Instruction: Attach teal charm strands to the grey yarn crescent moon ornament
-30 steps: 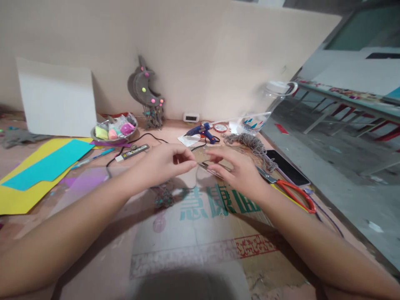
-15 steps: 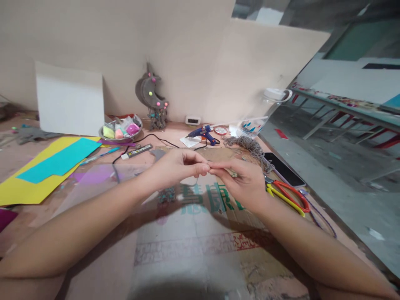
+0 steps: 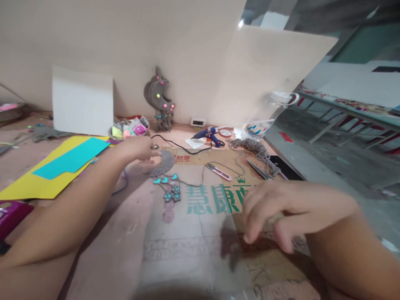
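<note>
At the left of the cardboard sheet, my left hand [image 3: 140, 150] reaches forward. It covers most of a narrow labelled strip, whose dark end shows past the fingers; whether they grip it cannot be made out. Just right of those fingers lies a grey crescent-shaped felt piece [image 3: 167, 161], with small grey pieces bearing turquoise hearts and dots [image 3: 171, 192] below it. My right hand [image 3: 296, 210] hovers over the right of the cardboard, blurred, fingers apart and holding nothing. Pink-handled thread snips [image 3: 219, 171] and tweezers [image 3: 258, 170] lie beyond it.
A blue glue gun [image 3: 208, 135], a bundle of grey yarn [image 3: 256, 152], a phone [image 3: 286, 168] and a clear jug [image 3: 275, 108] stand or lie toward the back right. Turquoise card [image 3: 71, 158] rests on yellow card [image 3: 18, 183]. A decorated grey moon [image 3: 159, 96] stands behind.
My hands, pinched together over the cardboard before, have come apart. The left has moved left and forward; the right has moved right and nearer, covering the scissors' spot. The view has shifted slightly left.
</note>
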{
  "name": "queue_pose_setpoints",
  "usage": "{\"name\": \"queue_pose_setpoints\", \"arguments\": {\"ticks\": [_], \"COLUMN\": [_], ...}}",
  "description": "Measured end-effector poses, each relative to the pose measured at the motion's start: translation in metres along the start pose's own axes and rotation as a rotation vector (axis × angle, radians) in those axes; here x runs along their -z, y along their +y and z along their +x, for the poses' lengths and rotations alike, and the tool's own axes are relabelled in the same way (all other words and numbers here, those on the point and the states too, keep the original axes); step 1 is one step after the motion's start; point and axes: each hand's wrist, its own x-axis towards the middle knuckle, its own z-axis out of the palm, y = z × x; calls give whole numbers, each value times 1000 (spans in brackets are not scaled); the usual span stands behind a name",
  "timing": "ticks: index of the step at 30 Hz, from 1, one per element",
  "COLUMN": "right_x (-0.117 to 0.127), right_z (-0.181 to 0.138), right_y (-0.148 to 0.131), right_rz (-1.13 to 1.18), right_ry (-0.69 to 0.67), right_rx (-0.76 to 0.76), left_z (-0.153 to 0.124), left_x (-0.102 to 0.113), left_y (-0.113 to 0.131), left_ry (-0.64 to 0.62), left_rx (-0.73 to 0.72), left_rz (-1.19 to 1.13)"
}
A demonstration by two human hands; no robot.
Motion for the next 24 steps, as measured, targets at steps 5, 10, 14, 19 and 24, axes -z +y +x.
{"name": "queue_pose_setpoints", "arguments": {"ticks": [5, 10, 14, 19, 24], "right_x": [-13, -22, -28, -22, -3], "right_z": [27, 43, 45, 33, 3], "right_y": [42, 104, 136, 151, 155], "right_rz": [-228, -600, -737, -767, -764], "right_ry": [320, 653, 675, 615, 466], "right_rx": [-212, -486, -618, -751, -951], "left_z": [30, 43, 44, 44, 47], "left_x": [-34, -49, -49, -43, -43], "left_y": [-3, -10, -16, -17, -21], "left_ry": [-74, -65, -75, -26, -41], "left_rx": [-25, 25, 49, 17, -13], "left_rz": [-15, -82, -171, -160, -138]}}
